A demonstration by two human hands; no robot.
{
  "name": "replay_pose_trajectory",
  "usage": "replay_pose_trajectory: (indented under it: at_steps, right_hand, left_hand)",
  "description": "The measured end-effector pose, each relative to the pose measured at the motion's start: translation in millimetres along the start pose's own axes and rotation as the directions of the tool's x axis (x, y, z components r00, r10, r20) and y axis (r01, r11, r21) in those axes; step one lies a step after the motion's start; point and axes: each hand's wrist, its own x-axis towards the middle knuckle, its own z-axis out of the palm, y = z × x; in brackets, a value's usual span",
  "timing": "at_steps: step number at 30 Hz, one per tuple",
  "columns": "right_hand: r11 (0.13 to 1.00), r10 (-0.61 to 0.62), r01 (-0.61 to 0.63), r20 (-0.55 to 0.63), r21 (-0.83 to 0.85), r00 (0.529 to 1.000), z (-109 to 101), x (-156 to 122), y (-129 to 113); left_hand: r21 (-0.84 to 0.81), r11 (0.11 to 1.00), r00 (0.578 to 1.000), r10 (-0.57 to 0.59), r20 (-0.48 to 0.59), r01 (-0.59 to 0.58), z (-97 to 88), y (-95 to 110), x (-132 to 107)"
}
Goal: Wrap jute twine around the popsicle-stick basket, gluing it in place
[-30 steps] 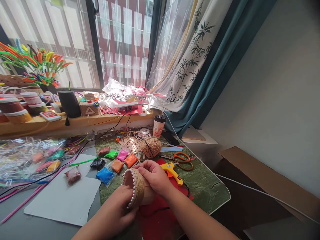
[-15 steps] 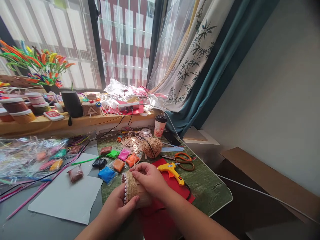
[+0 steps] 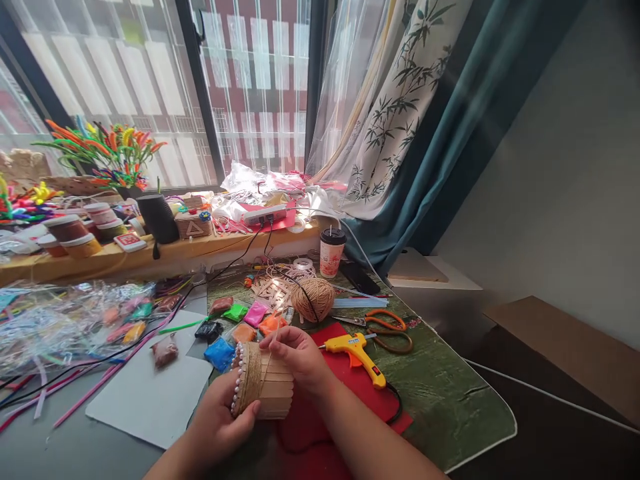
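Observation:
My left hand (image 3: pixel 216 408) is closed around the rim end of a wooden-stick cup (image 3: pixel 276 395), which lies tilted on its side above the table. White pearl beads (image 3: pixel 237 381) trim its rim, and a band of jute twine (image 3: pixel 253 381) wraps the part beside them. My right hand (image 3: pixel 305 363) pinches the loose twine near the top of the cup; a strand runs from there down across the sticks. Behind the hands sits a ball of twine (image 3: pixel 314 299). A yellow glue gun (image 3: pixel 357 353) lies right of my right hand on red paper (image 3: pixel 345 390).
Scissors (image 3: pixel 395 327) lie beyond the glue gun, near a lidded paper cup (image 3: pixel 331 253). Colourful clay packets, including a blue one (image 3: pixel 219 353), are left of the twine ball. White board (image 3: pixel 145 403) and plastic bags (image 3: pixel 75 313) cover the left side. A black cable (image 3: pixel 197 283) crosses the table.
My right hand has drawn back from the twine band, and more bare sticks and a slanting strand now show. The cup has turned slightly. The camera view has shifted left.

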Motion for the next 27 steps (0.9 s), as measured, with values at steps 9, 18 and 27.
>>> replay_pose_trajectory:
  at_steps: [9, 18, 27]
  right_hand:
    - [0.996, -0.074, 0.07, -0.089, -0.05, 0.993, 0.8, -3.9, -5.1]
    - [0.989, -0.103, 0.081, -0.185, -0.122, 0.977, 0.1, -1.9, 5.9]
    - [0.967, -0.232, 0.204, -0.201, -0.153, 0.952, -10.0, 2.2, -4.8]
  left_hand:
    - [-0.082, 0.959, 0.931, -0.238, 0.278, 0.27, -22.3, 34.4, 27.3]
    - [-0.289, 0.656, 0.715, -0.668, 0.205, 0.697, -13.8, 44.0, 43.1]
    - [-0.266, 0.904, 0.94, -0.298, 0.166, 0.334, 3.6, 25.9, 48.5]
